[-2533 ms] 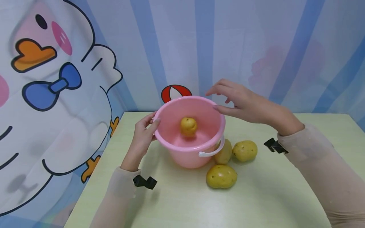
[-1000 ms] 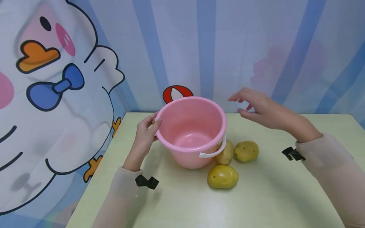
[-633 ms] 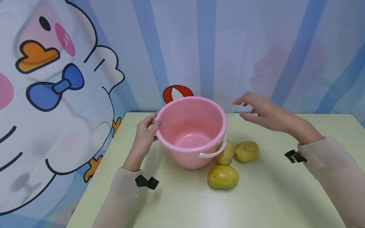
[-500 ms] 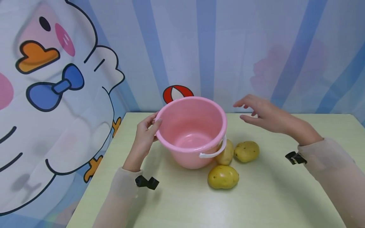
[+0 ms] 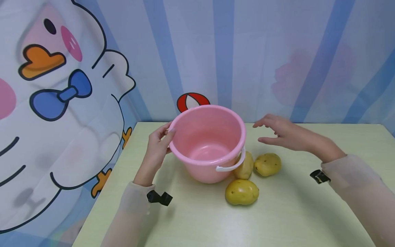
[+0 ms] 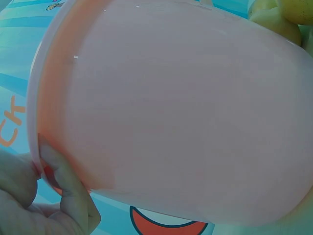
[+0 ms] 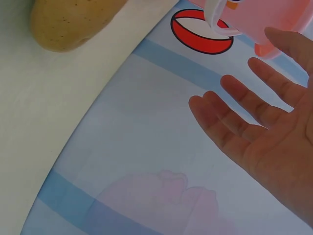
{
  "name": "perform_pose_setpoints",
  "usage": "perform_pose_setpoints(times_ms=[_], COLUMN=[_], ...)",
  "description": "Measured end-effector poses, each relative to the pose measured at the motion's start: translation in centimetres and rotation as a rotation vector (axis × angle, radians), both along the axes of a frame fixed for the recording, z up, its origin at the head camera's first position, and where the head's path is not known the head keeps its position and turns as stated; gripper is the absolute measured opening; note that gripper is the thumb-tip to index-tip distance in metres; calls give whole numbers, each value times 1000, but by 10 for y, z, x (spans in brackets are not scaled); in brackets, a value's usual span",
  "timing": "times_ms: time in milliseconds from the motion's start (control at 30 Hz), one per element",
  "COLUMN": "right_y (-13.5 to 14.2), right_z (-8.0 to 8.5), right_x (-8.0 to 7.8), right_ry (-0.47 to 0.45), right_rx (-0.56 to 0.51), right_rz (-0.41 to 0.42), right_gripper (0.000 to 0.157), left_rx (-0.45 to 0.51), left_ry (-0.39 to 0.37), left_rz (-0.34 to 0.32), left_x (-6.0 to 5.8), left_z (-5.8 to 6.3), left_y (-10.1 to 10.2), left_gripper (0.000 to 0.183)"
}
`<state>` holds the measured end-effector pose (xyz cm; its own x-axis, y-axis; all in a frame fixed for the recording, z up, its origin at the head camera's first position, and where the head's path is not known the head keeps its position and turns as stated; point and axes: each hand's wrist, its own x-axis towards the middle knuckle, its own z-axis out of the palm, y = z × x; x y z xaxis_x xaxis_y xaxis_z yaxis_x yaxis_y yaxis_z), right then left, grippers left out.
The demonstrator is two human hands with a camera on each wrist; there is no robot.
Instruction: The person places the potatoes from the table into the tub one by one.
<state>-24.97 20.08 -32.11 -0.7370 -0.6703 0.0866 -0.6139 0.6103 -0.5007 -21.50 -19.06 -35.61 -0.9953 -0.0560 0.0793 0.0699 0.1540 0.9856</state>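
A pink bucket (image 5: 207, 137) with a white handle (image 5: 230, 165) stands on the table. My left hand (image 5: 156, 145) grips its left rim, thumb over the edge and fingers outside; the left wrist view shows fingers (image 6: 68, 186) under the rim. The visible part of the bucket's inside shows bare pink plastic; the near inner wall is hidden. My right hand (image 5: 287, 134) hovers right of the bucket with fingers spread and loosely bent, holding nothing. Below it lies a yellow potato (image 5: 267, 164). Another potato (image 5: 244, 166) is partly hidden behind the handle, and a third potato (image 5: 242, 192) lies nearer.
The pale green table (image 5: 197, 223) ends at a printed backdrop (image 5: 256, 68) with blue stripes. A cartoon duck (image 5: 71, 144) is printed on the left side. Dark camera clips (image 5: 159, 198) sit at both wrists.
A potato visible inside the bucket 2.5 s ago is out of sight. My right hand has moved away from the rim to the right, then lowered toward the potatoes. The left hand has kept its grip.
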Motion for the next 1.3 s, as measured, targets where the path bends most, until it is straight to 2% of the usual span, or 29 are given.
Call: perform_pose_setpoints(times_ms=[633,1000,1300], right_y=[-3,-1,-3], right_z=[-31,-44,-51], right_x=[-1,0,3], right_ry=[-57,-81,-179], right_rx=[86,85,82], right_rz=[26,33,39], right_gripper=[47,45,47], left_rx=[2,1,6], left_ry=[3,5,6], left_rz=[-2,0,2], left_x=[1,0,0], left_z=[-2,-1,-1], left_y=[-2,0,-1], left_gripper=[45,46,45])
